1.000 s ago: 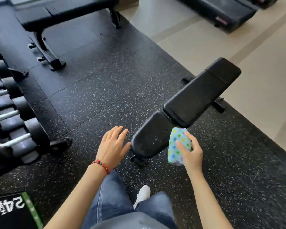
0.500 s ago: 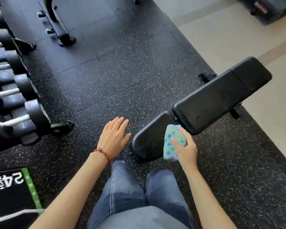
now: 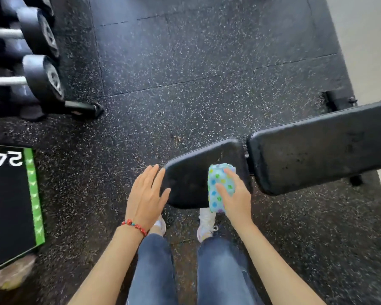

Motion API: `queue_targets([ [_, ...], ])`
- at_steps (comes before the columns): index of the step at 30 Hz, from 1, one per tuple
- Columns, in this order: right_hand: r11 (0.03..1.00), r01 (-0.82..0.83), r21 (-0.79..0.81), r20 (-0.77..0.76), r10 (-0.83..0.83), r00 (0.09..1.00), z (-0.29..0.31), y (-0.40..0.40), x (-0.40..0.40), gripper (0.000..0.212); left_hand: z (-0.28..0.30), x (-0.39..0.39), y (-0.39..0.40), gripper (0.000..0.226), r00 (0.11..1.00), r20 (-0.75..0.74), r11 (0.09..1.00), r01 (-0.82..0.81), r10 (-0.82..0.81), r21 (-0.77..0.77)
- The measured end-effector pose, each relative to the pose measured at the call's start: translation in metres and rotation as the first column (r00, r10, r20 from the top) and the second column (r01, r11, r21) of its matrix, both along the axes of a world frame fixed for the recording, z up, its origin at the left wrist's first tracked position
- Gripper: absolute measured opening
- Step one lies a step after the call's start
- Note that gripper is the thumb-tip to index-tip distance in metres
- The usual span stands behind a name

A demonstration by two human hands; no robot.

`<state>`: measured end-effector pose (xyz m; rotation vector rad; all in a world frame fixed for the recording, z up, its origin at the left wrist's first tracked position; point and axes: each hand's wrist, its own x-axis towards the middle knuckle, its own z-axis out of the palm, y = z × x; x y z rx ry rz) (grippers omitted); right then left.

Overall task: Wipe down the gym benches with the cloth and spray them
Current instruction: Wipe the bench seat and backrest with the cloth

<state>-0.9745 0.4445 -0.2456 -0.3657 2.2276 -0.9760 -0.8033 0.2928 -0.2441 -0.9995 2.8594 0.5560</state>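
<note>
A folded, light-blue cloth printed with coloured dots [image 3: 218, 188] is pressed onto the near seat pad of a black padded gym bench [image 3: 198, 172], at that pad's right end, just beside the gap to the long black back pad [image 3: 321, 148]. The cloth's lower end hangs past the seat pad's near edge. It is held down by the right hand [image 3: 234, 194], whose fingers lie flat over its top with the thumb on its left side, so that the cloth is pinched between them. The left hand [image 3: 144, 199] is spread with fingers straight and holds nothing; its fingertips are seen at the left end of the seat pad, though actual contact cannot be told. A red beaded bracelet [image 3: 134, 225] is worn on the left wrist. Below the pad, blue jeans [image 3: 154, 269] and white shoes [image 3: 205, 223] are seen on a black speckled rubber floor [image 3: 185, 73]. To the far left, black dumbbells on a rack [image 3: 40, 62] and a black box with a green stripe [image 3: 9, 205] are visible.
</note>
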Motion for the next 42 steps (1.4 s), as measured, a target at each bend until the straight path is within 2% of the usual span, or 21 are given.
queue_targets([
  [3,0.998,-0.059,0.024,-0.029,0.06,0.998,-0.041,0.0,-0.004,0.041,-0.04,-0.004,0.018,0.061,0.999,-0.013,0.999,-0.046,0.046,0.004],
  [9,0.998,-0.042,0.045,-0.109,0.047,0.993,-0.124,-0.013,-0.003,0.038,-0.13,0.005,0.022,0.05,0.998,-0.008,0.998,-0.062,0.061,-0.032],
  [13,0.995,-0.044,0.093,-0.286,0.069,0.956,-0.171,-0.018,0.008,0.039,-0.182,0.011,0.013,0.053,1.0,-0.017,0.995,-0.023,0.021,-0.093],
  [17,0.997,-0.008,0.083,-0.479,0.047,0.876,-0.194,-0.021,0.016,0.035,-0.213,0.02,0.01,0.055,0.999,-0.033,0.998,-0.04,0.038,-0.056],
  [21,0.992,0.024,0.123,-0.626,0.059,0.777,-0.204,-0.033,0.026,0.032,-0.225,0.032,0.011,0.056,0.997,-0.073,1.0,-0.019,0.018,-0.024],
  [26,0.981,-0.135,0.138,-0.692,0.193,0.695,-0.215,-0.055,0.085,0.029,-0.232,0.048,0.005,0.055,0.995,-0.094,1.0,0.016,-0.017,-0.013],
  [33,0.976,-0.141,0.169,-0.758,0.22,0.614,-0.22,-0.078,0.079,0.029,-0.233,0.049,0.004,0.054,0.994,-0.106,0.999,0.023,-0.027,-0.038],
  [39,0.99,-0.087,0.114,-0.757,0.143,0.638,-0.219,-0.094,0.072,0.033,-0.237,0.05,0.006,0.054,0.991,-0.135,0.999,0.011,-0.017,-0.044],
  [42,0.977,-0.142,0.158,-0.758,0.212,0.617,-0.217,-0.057,0.105,0.033,-0.237,0.052,0.006,0.054,0.989,-0.145,1.0,0.019,-0.022,-0.024],
])
